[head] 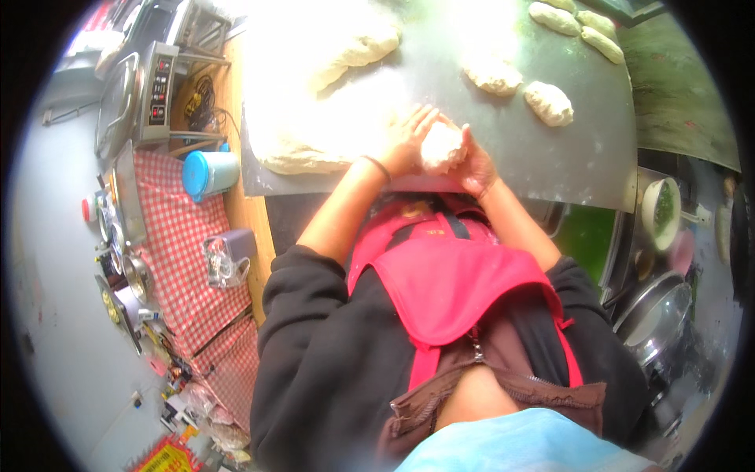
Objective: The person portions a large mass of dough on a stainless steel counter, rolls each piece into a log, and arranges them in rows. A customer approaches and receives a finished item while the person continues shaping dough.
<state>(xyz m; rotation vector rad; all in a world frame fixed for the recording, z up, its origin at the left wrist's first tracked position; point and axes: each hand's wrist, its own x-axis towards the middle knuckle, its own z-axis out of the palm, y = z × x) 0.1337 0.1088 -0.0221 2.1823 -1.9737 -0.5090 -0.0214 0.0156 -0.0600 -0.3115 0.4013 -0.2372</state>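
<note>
Between my two hands is a rounded lump of dough [441,147], close to the near edge of the metal worktop [590,171]. My left hand [410,141] lies along its left side, fingers stretched forward. Cupped round its right side is my right hand [475,162], thumb up. Two rough dough pieces [494,78] [548,104] lie beyond to the right. A long thick dough roll [360,50] lies at the back left, partly washed out by glare. A flat mass of dough [301,159] rests at the left near edge.
Several small dough rolls [554,19] lie at the back right. Left of the worktop stand a blue-lidded container [211,172], a purple box [231,248] and a checked cloth [183,236]. At right are a bowl with green contents [661,212] and a large metal bowl [655,318].
</note>
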